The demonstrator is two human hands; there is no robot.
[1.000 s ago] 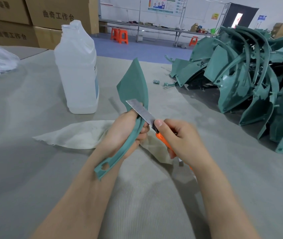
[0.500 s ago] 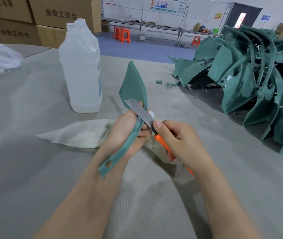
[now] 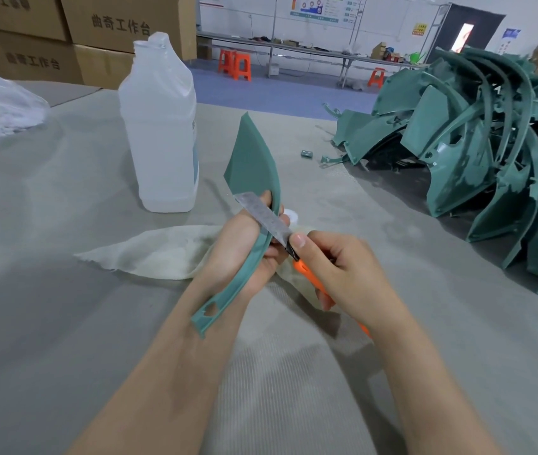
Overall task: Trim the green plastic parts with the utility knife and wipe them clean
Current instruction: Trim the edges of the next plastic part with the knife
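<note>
Green part point(image 3: 250, 159); orange knife handle point(image 3: 307, 274); off-white cloth point(image 3: 159, 251).

Both forearms are bare. The left one enters from 7 o'clock and runs up toward 1 o'clock. At its end the left grip point(image 3: 244, 254) shows the back of the hand, its fingers point(image 3: 273, 251) curled round the narrow stem of a green part point(image 3: 251, 159). One fingertip shows above, behind the part.

The right forearm enters from 5 o'clock and angles toward 11 o'clock. The right grip point(image 3: 343, 270) lies just beside the left, at its 3 o'clock, knuckles up and fingers folded round a utility knife point(image 3: 267, 216), the thumb point(image 3: 298, 240) stretched forward along the base of the blade.
</note>
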